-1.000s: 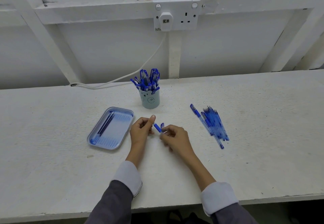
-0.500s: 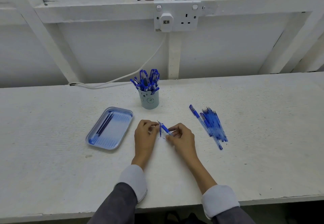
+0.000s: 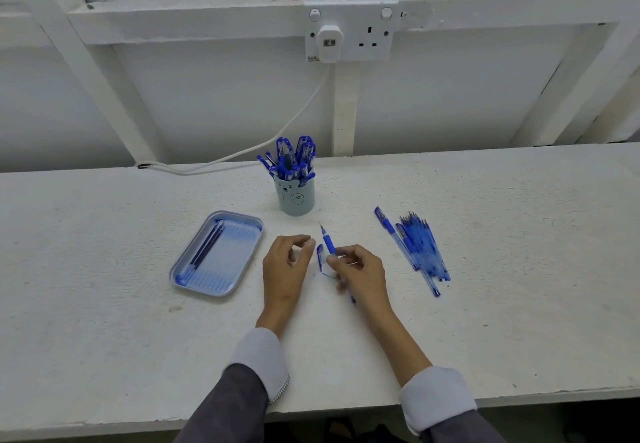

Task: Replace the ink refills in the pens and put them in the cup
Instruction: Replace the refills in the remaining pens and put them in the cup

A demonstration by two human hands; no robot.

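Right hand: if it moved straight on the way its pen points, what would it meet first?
Most likely the cup, near its right side: the pen in the right hand aims its tip there, bare table between. Depth is unclear; it could slip past.

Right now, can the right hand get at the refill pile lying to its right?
Probably yes: only bare table lies between the right hand and the refill pile. But its fingers are curled round a pen, so it would likely have to free them first.
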